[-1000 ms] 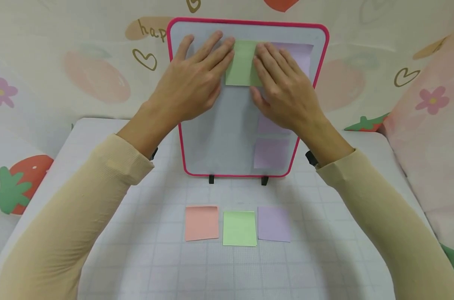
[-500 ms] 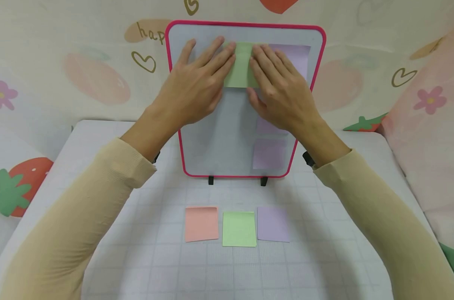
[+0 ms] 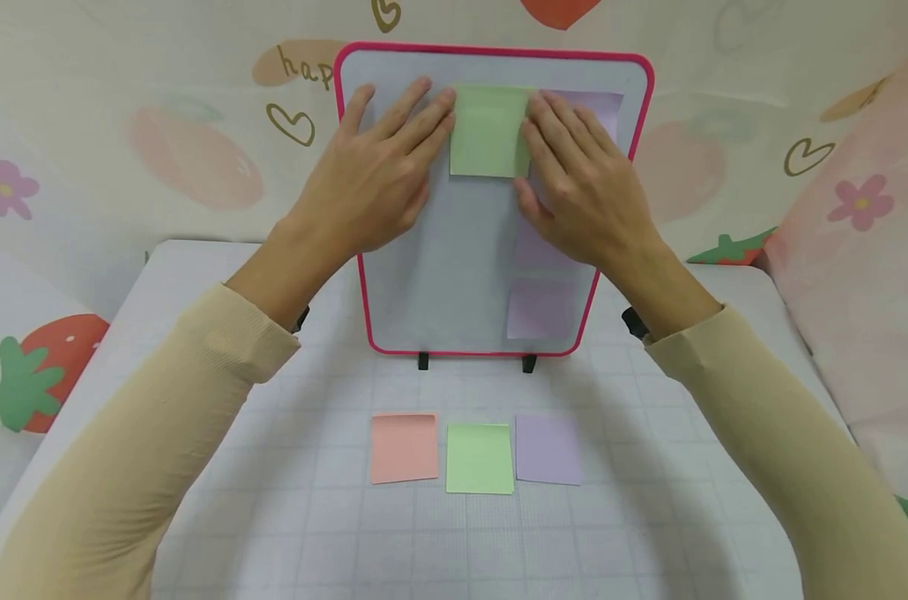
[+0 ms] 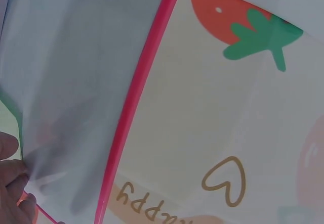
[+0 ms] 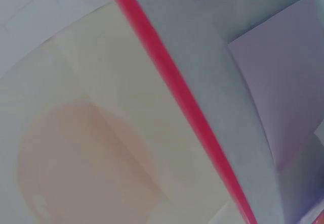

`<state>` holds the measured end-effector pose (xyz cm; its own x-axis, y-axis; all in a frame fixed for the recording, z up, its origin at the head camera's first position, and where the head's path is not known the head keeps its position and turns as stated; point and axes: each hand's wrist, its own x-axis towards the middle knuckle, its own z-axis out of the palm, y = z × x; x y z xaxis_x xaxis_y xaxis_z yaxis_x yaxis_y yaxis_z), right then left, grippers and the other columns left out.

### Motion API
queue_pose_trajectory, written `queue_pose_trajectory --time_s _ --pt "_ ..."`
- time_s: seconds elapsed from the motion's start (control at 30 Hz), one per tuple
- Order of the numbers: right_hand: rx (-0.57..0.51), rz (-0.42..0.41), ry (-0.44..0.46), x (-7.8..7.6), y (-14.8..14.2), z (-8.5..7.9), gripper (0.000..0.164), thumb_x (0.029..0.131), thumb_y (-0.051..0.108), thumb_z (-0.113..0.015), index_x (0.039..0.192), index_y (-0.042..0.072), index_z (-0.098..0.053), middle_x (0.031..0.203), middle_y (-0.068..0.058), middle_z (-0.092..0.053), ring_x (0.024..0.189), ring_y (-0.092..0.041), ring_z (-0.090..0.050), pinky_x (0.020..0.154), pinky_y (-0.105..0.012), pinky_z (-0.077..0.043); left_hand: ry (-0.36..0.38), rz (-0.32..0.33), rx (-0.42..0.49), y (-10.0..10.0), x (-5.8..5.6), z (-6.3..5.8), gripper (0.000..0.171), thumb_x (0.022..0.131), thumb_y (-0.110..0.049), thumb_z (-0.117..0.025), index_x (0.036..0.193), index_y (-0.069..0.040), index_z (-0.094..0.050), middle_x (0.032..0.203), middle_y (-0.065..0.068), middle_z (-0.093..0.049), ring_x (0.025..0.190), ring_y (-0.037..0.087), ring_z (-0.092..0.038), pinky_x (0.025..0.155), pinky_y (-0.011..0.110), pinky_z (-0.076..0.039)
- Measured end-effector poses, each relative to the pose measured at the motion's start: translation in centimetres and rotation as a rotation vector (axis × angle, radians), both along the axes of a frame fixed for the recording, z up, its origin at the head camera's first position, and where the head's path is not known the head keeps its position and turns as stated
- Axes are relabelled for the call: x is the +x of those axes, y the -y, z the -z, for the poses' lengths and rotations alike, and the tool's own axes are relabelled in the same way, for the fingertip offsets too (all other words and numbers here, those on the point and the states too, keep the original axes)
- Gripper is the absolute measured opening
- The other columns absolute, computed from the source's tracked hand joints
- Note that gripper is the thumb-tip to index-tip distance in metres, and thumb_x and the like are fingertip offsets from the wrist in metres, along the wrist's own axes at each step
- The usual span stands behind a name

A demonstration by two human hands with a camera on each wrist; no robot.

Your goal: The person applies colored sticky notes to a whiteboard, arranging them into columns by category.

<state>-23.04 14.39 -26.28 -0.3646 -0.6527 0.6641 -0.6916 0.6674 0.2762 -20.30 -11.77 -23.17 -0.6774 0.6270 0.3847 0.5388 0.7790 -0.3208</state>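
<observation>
- Fingers (image 3: pixel 427 125) of the left hand (image 3: pixel 371 179) are lying straight and slightly spread, grasping nothing, their tips resting at the 9 o'clock edge of the green note (image 3: pixel 487 133).
- On the other side, the right hand (image 3: pixel 589 183) is extending its fingers straight, likewise clasping nothing, covering the green note's 3 o'clock edge and part of the upper purple note (image 3: pixel 607 110); how hard either hand is pressing, I cannot tell.
- That green note is sitting roughly level at 12 o'clock on the red-rimmed whiteboard (image 3: pixel 454 275), which is standing on black feet (image 3: pixel 423 361) on the tabletop (image 3: pixel 476 550).
- Already done: the upper purple note is occupying 1 o'clock on the board, the middle purple note (image 3: pixel 535 247) 4 o'clock, partly hidden by the right hand, and the lower purple note (image 3: pixel 540 308) 5 o'clock.
- Placing the green note is looking nearly finished, in my judgement; whether it is fully adhering is not showing.
- At 6 o'clock from the board, the green square (image 3: pixel 480 458) is lying on the tabletop, with the pink square (image 3: pixel 404 448) at its 9 o'clock and the purple square (image 3: pixel 547 450) at its 3 o'clock.
- Judging what is left: plain board is showing from 6 to 9 o'clock, and no note is matching the pink square, so the work is seeming only partway along.
</observation>
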Motion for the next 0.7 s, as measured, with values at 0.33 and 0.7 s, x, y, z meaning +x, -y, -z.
queue_pose_trajectory --time_s 0.33,0.7 --pt "-0.032 -0.079 -0.011 1.3 -0.5 0.3 0.052 0.093 0.015 -0.057 0.14 -0.007 -0.05 0.145 -0.025 -0.049 0.136 -0.038 -0.046 0.117 -0.043 -0.029 -0.065 0.061 0.036 1.4 1.5 1.4 0.054 0.1 -0.02 -0.043 0.152 -0.003 -0.039 0.16 0.008 -0.034 0.149 0.024 -0.026 0.115 0.057 -0.024" --pt "0.037 -0.134 -0.015 4.0 -0.4 1.9 0.055 0.088 0.013 -0.065 0.138 -0.008 -0.052 0.144 -0.024 -0.051 0.134 -0.037 -0.048 0.113 -0.045 -0.035 -0.002 0.144 0.024 1.5 4.5 3.9 0.056 0.098 -0.021 -0.052 0.15 -0.002 -0.042 0.158 0.009 -0.037 0.148 0.025 -0.028 0.114 0.057 -0.027"
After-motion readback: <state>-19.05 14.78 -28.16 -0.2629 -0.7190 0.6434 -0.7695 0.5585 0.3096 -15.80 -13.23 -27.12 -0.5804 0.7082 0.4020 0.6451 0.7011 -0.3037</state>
